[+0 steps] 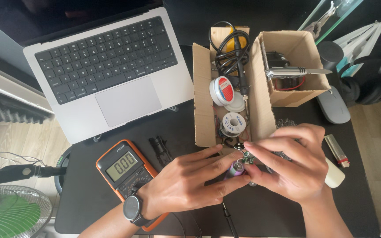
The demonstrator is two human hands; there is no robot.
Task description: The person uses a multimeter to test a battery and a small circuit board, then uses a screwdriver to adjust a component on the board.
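Note:
My left hand grips a small purple cylindrical cell between thumb and fingers, its metal end facing up. My right hand pinches a tiny green circuit board right at the top of that cell, and its fingers also press on the cell's far side. Both hands meet over the black table mat, just in front of a cardboard box. A black watch sits on my left wrist.
An orange multimeter lies left of my hands, a small black part beside it. An open cardboard box holds solder spools and cables; a second box holds a multitool. Laptop, mouse, lighter, fan surround.

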